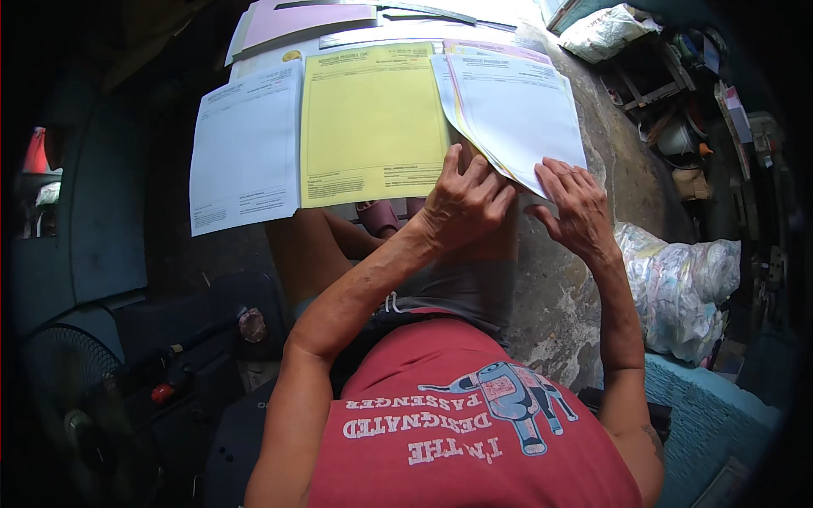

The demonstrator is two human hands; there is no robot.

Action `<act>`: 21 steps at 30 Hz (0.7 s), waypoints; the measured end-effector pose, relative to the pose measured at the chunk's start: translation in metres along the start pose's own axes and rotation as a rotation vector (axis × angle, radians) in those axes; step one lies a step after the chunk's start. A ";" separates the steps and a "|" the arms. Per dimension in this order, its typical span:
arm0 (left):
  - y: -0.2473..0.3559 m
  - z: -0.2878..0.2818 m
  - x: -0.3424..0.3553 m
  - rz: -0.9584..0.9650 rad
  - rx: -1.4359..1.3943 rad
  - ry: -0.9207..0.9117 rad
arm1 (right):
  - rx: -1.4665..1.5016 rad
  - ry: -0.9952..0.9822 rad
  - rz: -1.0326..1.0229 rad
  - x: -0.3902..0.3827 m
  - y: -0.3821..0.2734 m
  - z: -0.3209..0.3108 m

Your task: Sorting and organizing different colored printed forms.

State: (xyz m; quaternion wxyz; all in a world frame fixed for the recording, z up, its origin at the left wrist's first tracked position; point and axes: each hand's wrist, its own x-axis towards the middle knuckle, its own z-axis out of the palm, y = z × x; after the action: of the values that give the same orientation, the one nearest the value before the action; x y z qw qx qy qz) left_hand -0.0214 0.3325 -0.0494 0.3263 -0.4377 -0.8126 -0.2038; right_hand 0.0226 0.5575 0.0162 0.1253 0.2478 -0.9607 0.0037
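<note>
A stack of printed form sheets (517, 106), white on top with yellow and pink edges showing beneath, lies at the right of the work surface. Its near edge curls up a little. My left hand (470, 196) is closed at the stack's lower left corner, fingers bent against the sheet edges. At the lower right corner my right hand (574, 201) has its fingers over the top sheet, with the thumb at the near edge. A pile of yellow forms (373, 127) sits in the middle, beside white forms (244, 152) on the left. Both piles overhang the near edge.
Pink sheets (305, 25) and a metal ruler (385, 35) lie farther back. To the right, a plastic-wrapped bundle (682, 288) stands on the floor near a blue ledge (720, 423). A fan (72, 364) is at the lower left. My knees are below the papers.
</note>
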 end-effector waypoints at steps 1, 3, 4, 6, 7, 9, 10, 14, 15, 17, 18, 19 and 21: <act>-0.001 -0.011 -0.003 -0.024 0.021 -0.019 | 0.009 -0.014 0.025 -0.004 0.002 0.003; -0.010 -0.040 -0.018 -0.071 0.047 0.006 | -0.051 0.019 0.023 -0.012 0.016 0.020; -0.016 -0.055 -0.028 -0.122 0.048 0.055 | -0.046 0.037 0.049 -0.014 0.019 0.022; -0.042 -0.094 -0.061 -0.145 0.104 0.008 | -0.049 0.034 0.069 -0.012 0.022 0.016; -0.057 -0.116 -0.079 -0.172 0.153 -0.060 | -0.018 0.041 0.074 -0.013 0.026 0.021; -0.091 -0.162 -0.117 -0.288 0.267 -0.229 | 0.036 0.054 0.093 -0.010 0.030 0.018; -0.106 -0.182 -0.134 -0.383 0.313 -0.337 | 0.063 0.058 0.112 -0.009 0.031 0.018; -0.135 -0.240 -0.198 -0.482 0.633 -0.660 | 0.123 0.016 0.193 -0.008 0.039 0.020; -0.138 -0.246 -0.207 -0.485 0.637 -0.660 | 0.115 0.007 0.190 -0.007 0.042 0.021; -0.139 -0.253 -0.215 -0.313 0.637 -0.514 | 0.126 0.015 0.184 -0.006 0.044 0.021; -0.139 -0.252 -0.213 -0.315 0.635 -0.513 | 0.136 0.022 0.182 -0.006 0.046 0.021; -0.139 -0.251 -0.211 -0.403 0.547 -0.408 | 0.133 0.019 0.180 -0.007 0.049 0.022; -0.140 -0.249 -0.192 -0.506 0.429 -0.230 | 0.185 0.026 0.217 -0.009 0.057 0.021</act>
State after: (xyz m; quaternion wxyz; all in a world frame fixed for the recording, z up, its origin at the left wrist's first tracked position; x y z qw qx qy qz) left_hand 0.0255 -0.0069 -0.0167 0.2564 -0.1642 -0.9511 -0.0519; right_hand -0.0014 0.6104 -0.0029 0.1134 0.1529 -0.9757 0.1090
